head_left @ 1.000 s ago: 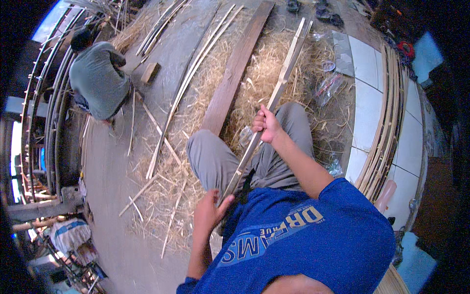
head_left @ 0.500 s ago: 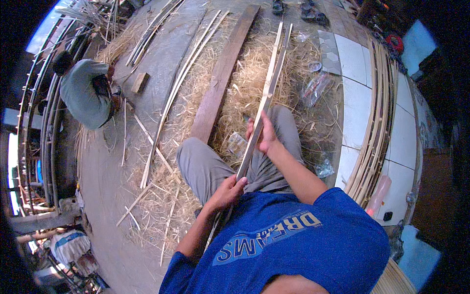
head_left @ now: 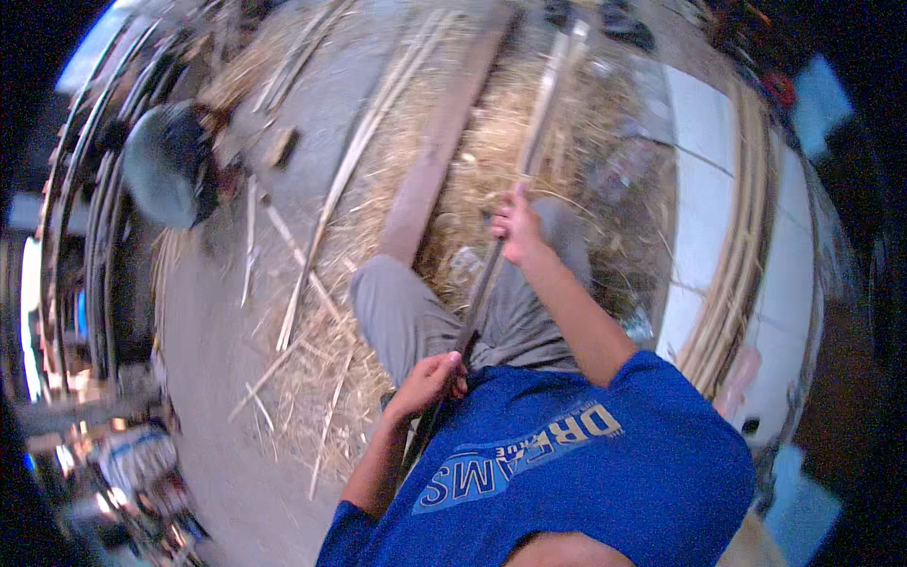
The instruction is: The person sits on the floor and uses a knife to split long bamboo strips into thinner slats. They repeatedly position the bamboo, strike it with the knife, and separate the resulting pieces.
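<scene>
A long bamboo strip [head_left: 542, 118] runs from my waist, over my lap, toward the far side; its far end is blurred and looks doubled. My right hand [head_left: 519, 229] is closed round it above my right knee. Nearer my body, my left hand [head_left: 432, 383] grips the same strip between thumb and fingers. The stretch between my hands shows a dark narrow face, while the far part looks pale. The near end is partly hidden by my left hand and arm.
Pale shavings [head_left: 515, 99] surround a brown wooden plank [head_left: 430, 170]. Loose strips [head_left: 364, 142] lie left of it, and a bundle of bamboo strips [head_left: 742, 227] lies on white tiles at right. Another person [head_left: 170, 161] crouches at far left near a small wooden block [head_left: 281, 147].
The strip has turned from its pale side to a darker edge between my hands. My right fingers have closed round it, slightly farther out. The whole view has shifted a little and blurred.
</scene>
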The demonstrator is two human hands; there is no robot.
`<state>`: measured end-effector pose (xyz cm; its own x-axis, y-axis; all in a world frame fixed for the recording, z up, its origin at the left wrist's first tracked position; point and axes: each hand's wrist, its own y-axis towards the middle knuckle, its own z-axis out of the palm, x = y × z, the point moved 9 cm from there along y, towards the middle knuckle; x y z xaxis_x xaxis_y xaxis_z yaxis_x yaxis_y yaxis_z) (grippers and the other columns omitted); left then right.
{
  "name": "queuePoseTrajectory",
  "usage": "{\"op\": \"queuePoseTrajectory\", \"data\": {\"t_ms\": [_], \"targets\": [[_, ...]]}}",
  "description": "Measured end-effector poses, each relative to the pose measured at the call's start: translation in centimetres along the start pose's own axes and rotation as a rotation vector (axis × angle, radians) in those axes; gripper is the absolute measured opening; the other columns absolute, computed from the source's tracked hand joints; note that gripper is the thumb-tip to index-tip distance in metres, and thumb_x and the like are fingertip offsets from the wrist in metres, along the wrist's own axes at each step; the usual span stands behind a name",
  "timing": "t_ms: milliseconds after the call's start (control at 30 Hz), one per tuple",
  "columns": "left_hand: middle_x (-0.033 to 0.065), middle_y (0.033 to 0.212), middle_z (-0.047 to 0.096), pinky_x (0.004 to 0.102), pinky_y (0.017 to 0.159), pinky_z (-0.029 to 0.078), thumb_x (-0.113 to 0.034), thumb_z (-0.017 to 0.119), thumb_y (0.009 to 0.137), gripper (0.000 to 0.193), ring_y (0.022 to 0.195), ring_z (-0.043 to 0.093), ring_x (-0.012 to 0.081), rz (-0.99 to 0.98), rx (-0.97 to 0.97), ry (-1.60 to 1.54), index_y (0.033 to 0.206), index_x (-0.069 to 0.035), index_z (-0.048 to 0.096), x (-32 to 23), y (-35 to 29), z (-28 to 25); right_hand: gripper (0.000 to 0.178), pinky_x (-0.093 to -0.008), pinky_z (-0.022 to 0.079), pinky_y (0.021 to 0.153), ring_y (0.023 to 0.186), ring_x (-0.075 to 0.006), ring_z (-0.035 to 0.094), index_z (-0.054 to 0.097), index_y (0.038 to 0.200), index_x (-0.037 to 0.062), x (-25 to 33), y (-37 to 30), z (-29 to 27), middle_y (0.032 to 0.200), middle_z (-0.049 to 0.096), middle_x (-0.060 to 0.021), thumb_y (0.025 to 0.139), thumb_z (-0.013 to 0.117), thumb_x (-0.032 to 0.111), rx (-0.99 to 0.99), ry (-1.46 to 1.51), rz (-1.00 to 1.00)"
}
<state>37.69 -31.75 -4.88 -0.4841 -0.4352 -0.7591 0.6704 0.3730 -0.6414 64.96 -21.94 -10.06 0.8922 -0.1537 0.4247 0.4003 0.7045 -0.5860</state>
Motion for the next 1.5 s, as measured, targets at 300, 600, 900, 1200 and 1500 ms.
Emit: {"op": "queuePoseTrajectory", "data": {"t_ms": [300,600,900,1200,1500], "targets": [[-0.0016,0.065,0.049,0.022,0.046,0.037,-0.038,0.044,0.1,0.034,0.05,0.042,0.0067,-0.082,0.058,-0.186,0.097,-0.006,0.055,-3.4,4.4,2.1,0.032,-0.0332,0.049,0.062,0.068,-0.0135,0.056,0.051,0.108,0.0132,4.8,-2.7,-0.8,0.077,0.054,0.0005,0.096,0.05,0.043,0.149,-0.441,0.031],[-0.0045,0.063,0.044,0.0207,0.043,0.03,-0.037,0.045,0.099,0.033,0.049,0.037,0.0048,-0.044,0.042,-0.086,0.088,-0.007,0.055,-0.8,7.9,1.4,0.023,-0.0324,0.052,0.073,0.082,-0.0187,0.065,0.065,0.102,0.0061,24.9,-5.7,-29.0,0.09,0.068,-0.01,0.092,0.057,0.024,-0.688,-1.399,-0.823],[-0.0059,0.063,0.044,0.0195,0.044,0.029,-0.037,0.046,0.099,0.033,0.05,0.036,0.0039,-0.055,-0.014,-0.096,0.091,-0.007,0.058,0.5,8.5,0.8,0.021,-0.042,0.05,0.08,0.092,-0.0325,0.063,0.068,0.094,0.0101,19.9,-3.5,-29.6,0.095,0.067,-0.0144,0.086,0.056,0.024,-0.356,-1.923,-0.431],[-0.0061,0.062,0.046,0.0208,0.044,0.029,-0.037,0.048,0.098,0.034,0.049,0.038,0.0043,0.035,-0.076,0.037,0.091,-0.006,0.06,-0.9,8.3,1.5,0.022,-0.0435,0.049,0.072,0.081,-0.0347,0.063,0.064,0.089,0.0062,13.1,-5.7,-31.5,0.085,0.066,-0.0162,0.082,0.064,0.027,-0.12,-2.001,-0.338],[-0.0044,0.061,0.046,0.0215,0.043,0.03,-0.036,0.047,0.098,0.034,0.048,0.038,0.0058,0.026,0.029,-0.096,0.088,-0.005,0.059,0.2,9.0,1.3,0.036,-0.044,0.048,0.084,0.097,-0.0362,0.062,0.064,0.099,0.0008,22.8,-0.4,-35.6,0.101,0.065,-0.0205,0.084,0.063,0.033,-0.931,-1.624,-0.389]]}}
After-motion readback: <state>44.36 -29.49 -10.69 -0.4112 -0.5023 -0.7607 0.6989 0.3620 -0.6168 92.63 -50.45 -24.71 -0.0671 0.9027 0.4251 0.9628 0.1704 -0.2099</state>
